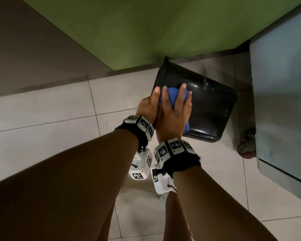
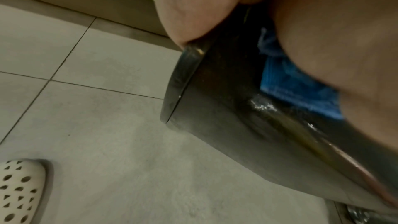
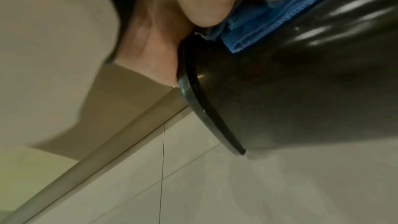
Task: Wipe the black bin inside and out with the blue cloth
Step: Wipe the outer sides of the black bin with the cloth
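Observation:
The black bin (image 1: 210, 108) lies tipped on the tiled floor, its rim toward the left and its glossy side facing up. My left hand (image 1: 149, 105) grips the rim, thumb on the outside; its other fingers are hidden. The blue cloth (image 1: 172, 96) lies on the bin's outer side under my right hand (image 1: 177, 100), which presses it flat with straight, spread fingers. In the left wrist view the cloth (image 2: 290, 88) shows under the right palm against the wet bin wall (image 2: 226, 108). The right wrist view shows the cloth (image 3: 258, 28) close to the rim (image 3: 193, 100).
A green panel (image 1: 146, 28) rises just behind the bin. A grey cabinet (image 1: 281, 84) on a caster wheel (image 1: 247, 148) stands close on the right. My white perforated shoe (image 2: 19, 190) is on the pale floor tiles (image 1: 50, 110) to the left.

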Demonstrator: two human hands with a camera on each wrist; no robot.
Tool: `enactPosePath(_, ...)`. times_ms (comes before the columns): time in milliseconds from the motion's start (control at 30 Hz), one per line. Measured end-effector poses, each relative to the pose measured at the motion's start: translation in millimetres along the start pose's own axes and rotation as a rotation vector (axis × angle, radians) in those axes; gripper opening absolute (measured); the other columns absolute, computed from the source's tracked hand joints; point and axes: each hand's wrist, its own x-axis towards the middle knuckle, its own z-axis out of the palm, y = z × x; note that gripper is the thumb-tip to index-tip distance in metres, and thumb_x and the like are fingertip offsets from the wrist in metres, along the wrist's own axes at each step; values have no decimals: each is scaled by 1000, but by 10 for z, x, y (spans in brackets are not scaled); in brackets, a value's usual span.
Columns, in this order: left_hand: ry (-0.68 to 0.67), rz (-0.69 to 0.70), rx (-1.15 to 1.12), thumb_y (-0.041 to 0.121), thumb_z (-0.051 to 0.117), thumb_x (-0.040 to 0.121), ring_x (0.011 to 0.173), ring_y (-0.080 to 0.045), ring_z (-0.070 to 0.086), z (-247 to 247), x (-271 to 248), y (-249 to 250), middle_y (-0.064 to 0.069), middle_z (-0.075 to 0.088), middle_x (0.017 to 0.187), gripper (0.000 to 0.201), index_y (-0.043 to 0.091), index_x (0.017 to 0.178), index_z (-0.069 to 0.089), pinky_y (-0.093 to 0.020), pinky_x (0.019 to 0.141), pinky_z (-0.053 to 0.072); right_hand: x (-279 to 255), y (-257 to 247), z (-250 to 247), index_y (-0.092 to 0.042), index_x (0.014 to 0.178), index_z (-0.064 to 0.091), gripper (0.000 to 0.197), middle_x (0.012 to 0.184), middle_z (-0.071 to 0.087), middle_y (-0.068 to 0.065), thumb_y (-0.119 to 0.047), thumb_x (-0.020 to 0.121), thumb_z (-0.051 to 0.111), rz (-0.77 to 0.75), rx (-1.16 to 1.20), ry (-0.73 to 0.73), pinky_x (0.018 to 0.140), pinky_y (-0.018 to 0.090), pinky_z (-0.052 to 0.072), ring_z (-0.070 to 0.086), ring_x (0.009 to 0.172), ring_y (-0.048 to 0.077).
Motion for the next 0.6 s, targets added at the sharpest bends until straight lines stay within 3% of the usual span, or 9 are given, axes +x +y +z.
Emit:
enactPosePath(33, 1, 5, -8, 49, 31, 96, 69, -16, 58, -1, -7, 1, -3, 61, 70, 54, 12, 73, 62, -22, 65, 48, 86, -9, -35, -23, 136, 35, 57, 147, 18, 20, -38, 84, 53, 2, 15, 21, 103, 57, 33, 29, 132, 47)
enactPosePath(100, -4, 5, -11, 50, 31, 95, 76, -24, 60, 7, -4, 5, -5, 61, 72, 54, 9, 76, 63, -29, 73, 50, 282, -5, -106, -19, 137, 41, 52, 147, 28, 25, -39, 90, 35, 14, 56, 31, 104, 59, 30, 28, 132, 49)
enactPosePath(167, -12, -13, 8, 51, 30, 95, 78, -26, 59, -1, -13, 28, -7, 61, 74, 54, 9, 84, 62, -31, 77, 47, 455, -20, -173, -20, 141, 37, 56, 149, 25, 25, -38, 89, 24, 40, 85, -33, 109, 57, 25, 23, 136, 46)
enactPosePath(267, -13, -7, 24, 50, 29, 95, 65, -13, 52, -2, -6, 27, 1, 55, 66, 51, 10, 82, 58, -24, 65, 42, 537, 26, -176, -20, 140, 39, 50, 148, 27, 25, -31, 91, 39, 20, 128, 8, 109, 54, 29, 27, 135, 43)
enactPosePath(367, 1, 10, 40, 49, 30, 96, 63, -8, 49, 1, -24, 22, 3, 54, 65, 52, 10, 73, 57, -22, 63, 38, 355, 133, -138, -17, 130, 51, 47, 144, 33, 28, -23, 85, 61, -81, 108, 54, 105, 53, 35, 36, 130, 44)
enactPosePath(500, -2, -5, 70, 50, 30, 95, 61, -6, 48, -5, -19, 37, 4, 52, 63, 54, 8, 73, 56, -12, 53, 34, 36, 385, -166, -25, 130, 42, 49, 143, 35, 24, -21, 85, 60, -173, 89, 31, 104, 53, 34, 37, 129, 43)
enactPosePath(600, -11, 17, 111, 51, 28, 95, 57, -10, 45, -8, 3, 3, 1, 48, 59, 57, 11, 58, 46, -18, 52, 34, -103, 735, -249, -26, 132, 40, 47, 142, 37, 25, -18, 88, 54, -63, 39, 127, 108, 54, 26, 35, 130, 44)
